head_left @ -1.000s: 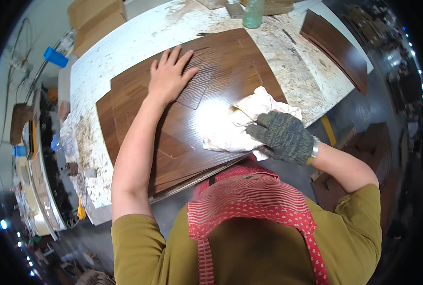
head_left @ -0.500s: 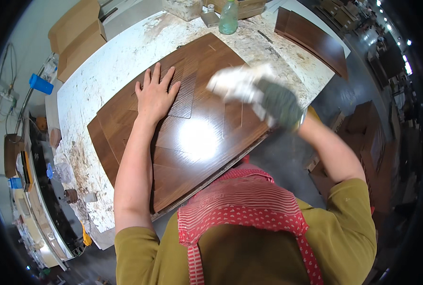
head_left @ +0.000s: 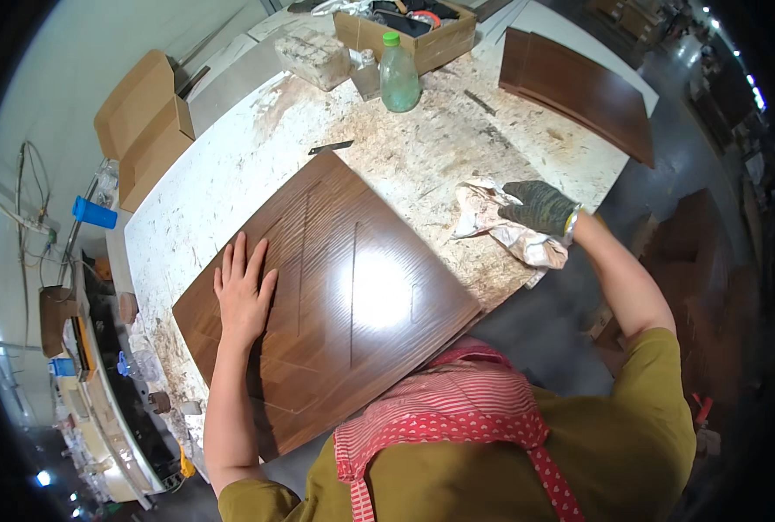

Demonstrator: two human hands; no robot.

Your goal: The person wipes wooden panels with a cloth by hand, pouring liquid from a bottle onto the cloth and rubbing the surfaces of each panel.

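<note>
Brown panel (head_left: 331, 304): cloth (head_left: 483, 216) in R hand (head_left: 540, 209) now beside, prev. over.

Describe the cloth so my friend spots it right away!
Find the big stained table, then the brown board under the bare left hand. Right of that board, the gloved right hand holds the cloth. Unlike the flat, shiny board, it's pale and crumpled.

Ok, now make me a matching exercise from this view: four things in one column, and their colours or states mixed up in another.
1. Left hand
2. Right hand
3. Bottle
4. Apron

A. Pale green, capped
B. Gloved, holding a pale cloth
C. Red and white, patterned
D. Bare, resting on the large brown panel

Pairs: 1-D, 2-B, 3-A, 4-C
</note>
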